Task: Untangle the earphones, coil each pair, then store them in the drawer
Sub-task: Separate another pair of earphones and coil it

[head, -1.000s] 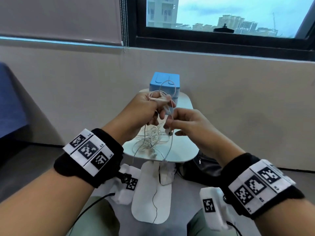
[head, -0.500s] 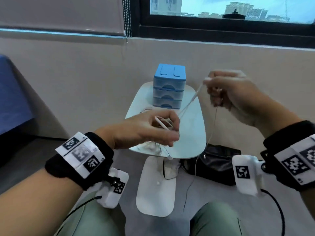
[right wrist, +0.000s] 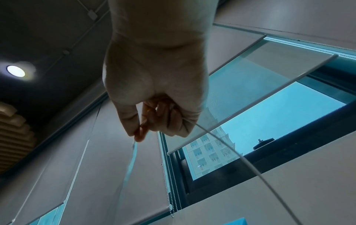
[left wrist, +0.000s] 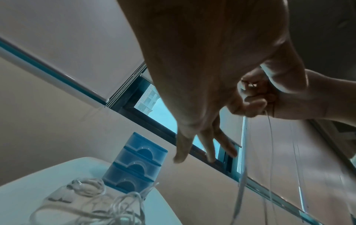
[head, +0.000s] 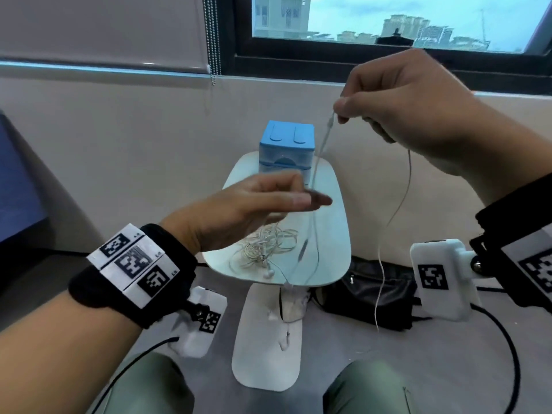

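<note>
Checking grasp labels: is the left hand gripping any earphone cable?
No: the left hand hovers flat with straight fingers above the tangled earphones, holding nothing.

High-rise office room, roller blind [head: 101, 28], window [head: 388, 22], dark exposed ceiling [right wrist: 48, 30]

The left hand [left wrist: 202, 76] reaches out with straight, spread fingers [left wrist: 183, 149] holding nothing. At right, the right hand [left wrist: 269, 97] pinches a hanging white cable [left wrist: 243, 152]. Below left, tangled earphones [left wrist: 100, 204] lie on the table [left wrist: 25, 182] beside blue drawers [left wrist: 138, 162].
</note>
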`<state>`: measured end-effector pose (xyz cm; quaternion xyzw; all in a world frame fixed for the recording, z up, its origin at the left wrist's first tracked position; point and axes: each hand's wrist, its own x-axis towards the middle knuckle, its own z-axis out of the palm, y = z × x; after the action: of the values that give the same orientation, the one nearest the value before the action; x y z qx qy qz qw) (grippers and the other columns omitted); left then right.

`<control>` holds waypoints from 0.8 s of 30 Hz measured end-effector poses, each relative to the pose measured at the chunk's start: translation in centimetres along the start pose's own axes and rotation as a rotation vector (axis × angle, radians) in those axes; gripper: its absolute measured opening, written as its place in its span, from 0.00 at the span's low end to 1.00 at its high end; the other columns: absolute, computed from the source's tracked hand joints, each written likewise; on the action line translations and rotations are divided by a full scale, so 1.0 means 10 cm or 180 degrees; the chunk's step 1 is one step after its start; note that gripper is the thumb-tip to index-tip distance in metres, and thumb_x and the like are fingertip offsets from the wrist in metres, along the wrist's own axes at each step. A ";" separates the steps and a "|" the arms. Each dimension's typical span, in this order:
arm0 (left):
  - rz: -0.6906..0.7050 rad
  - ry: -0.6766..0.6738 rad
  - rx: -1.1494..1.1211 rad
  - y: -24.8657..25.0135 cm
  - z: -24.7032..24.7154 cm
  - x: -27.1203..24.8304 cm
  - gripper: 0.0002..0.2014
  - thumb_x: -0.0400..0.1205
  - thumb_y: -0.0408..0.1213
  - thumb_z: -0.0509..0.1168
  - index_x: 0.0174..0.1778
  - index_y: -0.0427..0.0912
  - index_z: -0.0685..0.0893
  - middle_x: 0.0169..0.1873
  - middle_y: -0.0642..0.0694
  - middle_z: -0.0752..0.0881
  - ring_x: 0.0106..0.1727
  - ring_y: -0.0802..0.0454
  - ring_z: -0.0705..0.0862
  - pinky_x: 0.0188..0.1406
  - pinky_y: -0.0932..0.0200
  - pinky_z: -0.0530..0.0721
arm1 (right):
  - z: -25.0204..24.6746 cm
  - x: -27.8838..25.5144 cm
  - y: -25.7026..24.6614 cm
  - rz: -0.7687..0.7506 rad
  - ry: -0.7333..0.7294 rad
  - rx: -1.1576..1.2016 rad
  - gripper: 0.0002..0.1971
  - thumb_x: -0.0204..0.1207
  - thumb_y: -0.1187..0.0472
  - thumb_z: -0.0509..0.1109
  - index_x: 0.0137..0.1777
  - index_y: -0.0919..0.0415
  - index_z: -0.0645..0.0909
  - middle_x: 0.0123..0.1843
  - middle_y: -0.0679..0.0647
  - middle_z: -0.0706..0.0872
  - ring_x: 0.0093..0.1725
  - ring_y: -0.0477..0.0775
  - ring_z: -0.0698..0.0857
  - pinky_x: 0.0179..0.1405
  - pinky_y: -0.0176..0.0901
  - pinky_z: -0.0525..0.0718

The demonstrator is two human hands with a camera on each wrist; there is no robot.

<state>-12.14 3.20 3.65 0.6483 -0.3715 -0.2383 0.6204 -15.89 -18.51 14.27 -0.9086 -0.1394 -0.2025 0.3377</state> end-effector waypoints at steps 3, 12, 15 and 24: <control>0.0238 0.0393 -0.0560 0.08 0.00 0.10 0.12 0.83 0.34 0.67 0.52 0.46 0.68 0.48 0.36 0.90 0.50 0.37 0.90 0.69 0.39 0.78 | 0.03 -0.03 0.02 0.0075 -0.0215 -0.0330 0.08 0.83 0.56 0.73 0.43 0.56 0.90 0.28 0.48 0.81 0.26 0.41 0.73 0.33 0.41 0.73; -0.0427 0.0982 -0.0034 0.00 0.06 0.07 0.15 0.93 0.41 0.56 0.41 0.42 0.79 0.24 0.50 0.65 0.24 0.53 0.62 0.28 0.61 0.68 | 0.13 -0.02 0.53 0.0919 0.0382 -0.0375 0.08 0.80 0.60 0.75 0.39 0.59 0.87 0.33 0.57 0.80 0.32 0.53 0.74 0.30 0.40 0.69; -0.0351 0.1008 -0.0122 0.10 0.05 0.11 0.14 0.93 0.42 0.57 0.42 0.44 0.79 0.25 0.50 0.66 0.23 0.54 0.62 0.22 0.64 0.62 | 0.24 -0.20 0.66 0.1329 -0.1226 0.0022 0.04 0.80 0.55 0.77 0.52 0.52 0.88 0.48 0.56 0.89 0.44 0.55 0.85 0.42 0.47 0.80; -0.0464 0.1050 0.0582 0.24 -0.02 0.17 0.12 0.92 0.41 0.59 0.49 0.40 0.84 0.27 0.49 0.69 0.20 0.58 0.60 0.17 0.65 0.56 | 0.88 -0.30 0.39 0.0786 -0.1399 0.1949 0.07 0.87 0.59 0.68 0.55 0.62 0.84 0.35 0.56 0.84 0.37 0.50 0.83 0.49 0.44 0.84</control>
<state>-11.40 2.11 6.32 0.7574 -0.2369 -0.1385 0.5925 -14.60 -15.84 4.69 -0.7975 -0.1520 0.0900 0.5770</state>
